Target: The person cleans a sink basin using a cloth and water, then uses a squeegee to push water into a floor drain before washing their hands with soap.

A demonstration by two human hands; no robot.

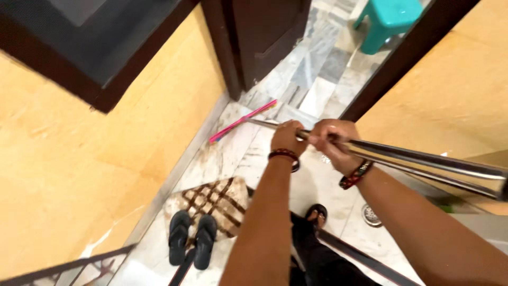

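grip: left hand (287, 139) and right hand (332, 140) both wrapped tight round steel pole (402, 158), knuckles touching
advice: keep fists close, steady the long end
below: black sandals (191, 238) on patterned mat (211, 202)

Black flip-flops (191, 238) sit at 7 o'clock beside a checked doormat (214, 200), teal plastic stool (389, 21) up at 1 o'clock, floor drain (371, 214) around 4.

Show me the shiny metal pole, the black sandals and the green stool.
metal pole (423, 159), head view, middle of the shaft.
black sandals (191, 238), head view, inner edge of the right sandal.
green stool (394, 13), head view, seat top.
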